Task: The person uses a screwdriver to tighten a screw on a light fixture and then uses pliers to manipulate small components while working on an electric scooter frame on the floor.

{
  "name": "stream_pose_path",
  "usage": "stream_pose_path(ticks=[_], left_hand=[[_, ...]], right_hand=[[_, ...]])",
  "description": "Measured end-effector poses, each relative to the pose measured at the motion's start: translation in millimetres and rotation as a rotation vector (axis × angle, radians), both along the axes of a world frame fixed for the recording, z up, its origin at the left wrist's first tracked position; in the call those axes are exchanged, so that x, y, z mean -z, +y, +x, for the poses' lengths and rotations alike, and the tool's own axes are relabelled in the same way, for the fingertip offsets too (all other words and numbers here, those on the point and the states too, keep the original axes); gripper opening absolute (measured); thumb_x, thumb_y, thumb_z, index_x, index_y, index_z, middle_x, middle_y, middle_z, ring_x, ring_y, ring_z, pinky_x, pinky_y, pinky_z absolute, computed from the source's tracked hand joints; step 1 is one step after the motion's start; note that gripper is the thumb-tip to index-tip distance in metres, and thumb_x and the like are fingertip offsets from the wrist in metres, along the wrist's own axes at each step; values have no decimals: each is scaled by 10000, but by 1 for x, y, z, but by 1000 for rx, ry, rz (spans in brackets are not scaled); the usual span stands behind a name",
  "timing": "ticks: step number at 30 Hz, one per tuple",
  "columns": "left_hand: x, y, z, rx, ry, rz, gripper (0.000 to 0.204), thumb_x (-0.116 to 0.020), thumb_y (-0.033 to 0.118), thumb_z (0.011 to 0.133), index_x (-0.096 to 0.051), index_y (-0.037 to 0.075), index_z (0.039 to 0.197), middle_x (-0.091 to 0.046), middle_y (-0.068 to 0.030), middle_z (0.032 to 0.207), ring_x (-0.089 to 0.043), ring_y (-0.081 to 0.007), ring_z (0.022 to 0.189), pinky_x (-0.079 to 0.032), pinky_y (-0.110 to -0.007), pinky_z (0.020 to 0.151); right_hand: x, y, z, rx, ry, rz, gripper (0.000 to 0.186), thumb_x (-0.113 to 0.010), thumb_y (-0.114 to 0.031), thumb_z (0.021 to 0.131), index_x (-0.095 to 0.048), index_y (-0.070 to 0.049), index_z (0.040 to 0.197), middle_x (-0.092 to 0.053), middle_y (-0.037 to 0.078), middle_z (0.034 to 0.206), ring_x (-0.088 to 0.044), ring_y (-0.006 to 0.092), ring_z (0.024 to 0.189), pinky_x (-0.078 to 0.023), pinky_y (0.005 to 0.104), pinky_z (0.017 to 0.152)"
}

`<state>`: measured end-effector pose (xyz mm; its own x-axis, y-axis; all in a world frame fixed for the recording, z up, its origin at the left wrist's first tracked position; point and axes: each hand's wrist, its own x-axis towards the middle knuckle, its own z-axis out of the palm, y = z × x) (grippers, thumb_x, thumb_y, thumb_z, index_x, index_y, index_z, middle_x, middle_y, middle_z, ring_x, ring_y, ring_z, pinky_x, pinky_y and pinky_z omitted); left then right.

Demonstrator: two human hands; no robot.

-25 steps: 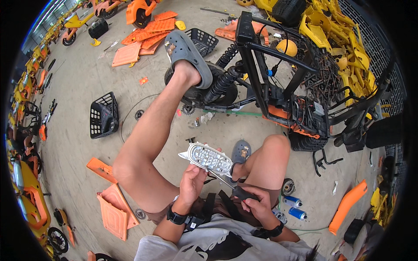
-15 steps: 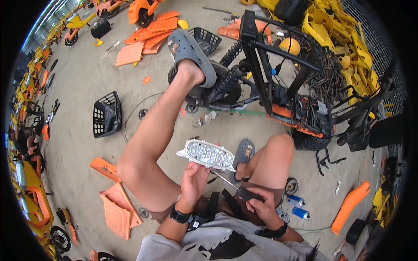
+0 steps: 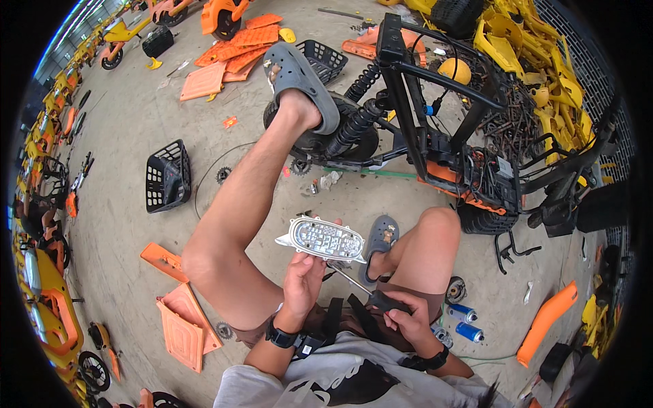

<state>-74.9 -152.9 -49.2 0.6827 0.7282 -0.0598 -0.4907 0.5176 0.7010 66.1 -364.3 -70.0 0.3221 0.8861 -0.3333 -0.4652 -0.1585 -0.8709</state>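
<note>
My left hand (image 3: 304,282) is closed on the lower edge of an oval electronics housing (image 3: 326,239), white-rimmed with a silvery, component-covered face turned up. A pointed tab sticks out at its left end. In my right hand (image 3: 408,316) is the black handle of a screwdriver (image 3: 389,303). Its metal shaft slants up and left to the housing's lower edge, near my left fingers. Whether the tip touches the housing I cannot tell. Both hands are above my lap, between my bent knees.
Beyond my raised foot stands a stripped black scooter frame (image 3: 442,75) with its wheel. Black baskets (image 3: 168,178), orange panels (image 3: 182,326) and blue spray cans (image 3: 469,332) lie on the concrete floor. Yellow plastic parts (image 3: 503,41) are heaped at the far right.
The housing and both hands stay almost in place. The screwdriver and my right hand have shifted very slightly; both grips are unchanged.
</note>
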Motion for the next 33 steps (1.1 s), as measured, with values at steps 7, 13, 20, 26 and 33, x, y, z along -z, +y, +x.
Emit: stream_pose_path(ticks=[7, 13, 20, 26, 33], left_hand=[[-1, -2, 1, -12, 58, 12, 805, -497, 367, 862, -184, 45, 1530, -337, -228, 1523, -408, -323, 1364, -312, -445, 1113], [0, -2, 0, -7, 61, 17, 803, -506, 351, 867, -178, 40, 1530, -337, -227, 1522, -426, -323, 1349, -358, -434, 1080], [0, -3, -1, -18, 76, 14, 819, -593, 281, 858, -187, 24, 1521, -351, -229, 1508, -434, -320, 1343, -373, -441, 1082], [3, -4, -1, -42, 89, 35, 811, -679, 137, 848, -218, -6, 1499, -384, -225, 1487, -433, -313, 1345, -346, -455, 1117], [6, -4, -2, -39, 91, 70, 711, -504, -114, 847, -240, 5, 1496, -409, -208, 1478, -438, -271, 1347, -349, -392, 1112]], right_hand=[[0, 0, -1, 2, -6, -9, 362, -631, -52, 885, -598, 65, 1226, -655, 96, 858, -564, 92, 635, -431, 209, 524], [3, 1, -1, -4, -23, -35, 369, -641, -55, 883, -599, 60, 1231, -661, 91, 854, -567, 89, 637, -447, 211, 532], [3, 2, -1, -13, -36, -39, 368, -638, -52, 884, -601, 53, 1235, -662, 76, 846, -563, 80, 631, -449, 211, 530], [1, 1, -2, -10, -59, -50, 360, -642, -58, 892, -608, 39, 1237, -660, 66, 837, -564, 76, 634, -450, 209, 531], [-2, 4, -2, -22, -102, -52, 338, -642, -41, 897, -624, 24, 1228, -651, 38, 817, -563, 58, 644, -449, 204, 537]])
